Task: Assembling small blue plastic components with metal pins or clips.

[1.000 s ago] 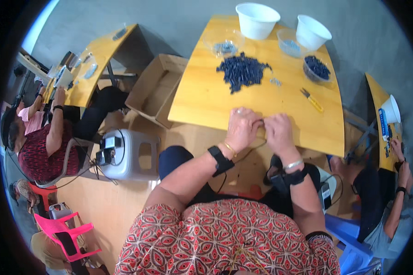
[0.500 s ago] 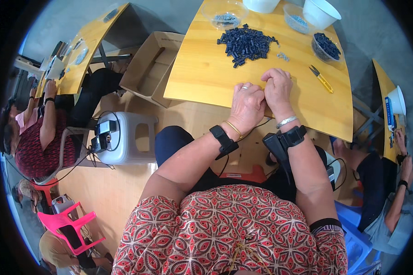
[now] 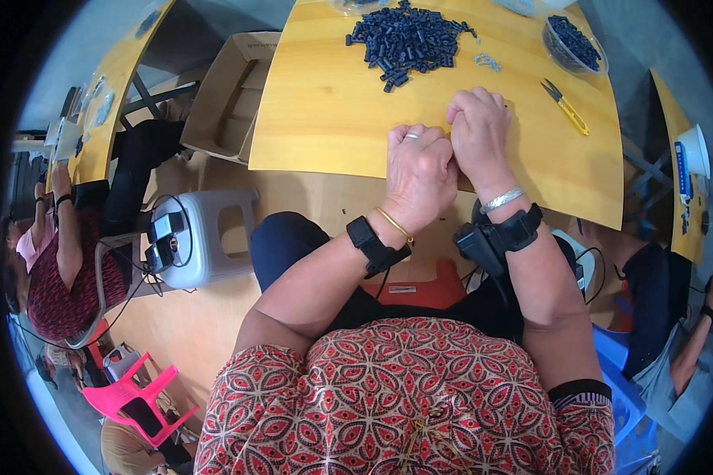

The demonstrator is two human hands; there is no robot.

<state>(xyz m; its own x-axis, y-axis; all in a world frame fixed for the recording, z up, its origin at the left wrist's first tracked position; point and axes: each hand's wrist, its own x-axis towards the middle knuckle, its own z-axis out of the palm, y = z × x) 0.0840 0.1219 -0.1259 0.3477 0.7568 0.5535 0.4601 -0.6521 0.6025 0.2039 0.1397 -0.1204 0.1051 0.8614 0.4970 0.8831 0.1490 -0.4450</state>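
Here we are at the near edge of the surface (image 3: 317, 111): left hand (image 3: 421, 170) and right hand (image 3: 479, 134) close together, fingers curled inward on both, and whether either pinches anything, I cannot tell. Beyond them, the pile of dark blue pieces (image 3: 408, 39) spreads toward the far edge, small silvery bits (image 3: 487, 62) just to its right. Over by the right edge lie yellow-handled snips (image 3: 566, 107), and farther up that side, a clear tub (image 3: 561, 58) full of dark pieces!
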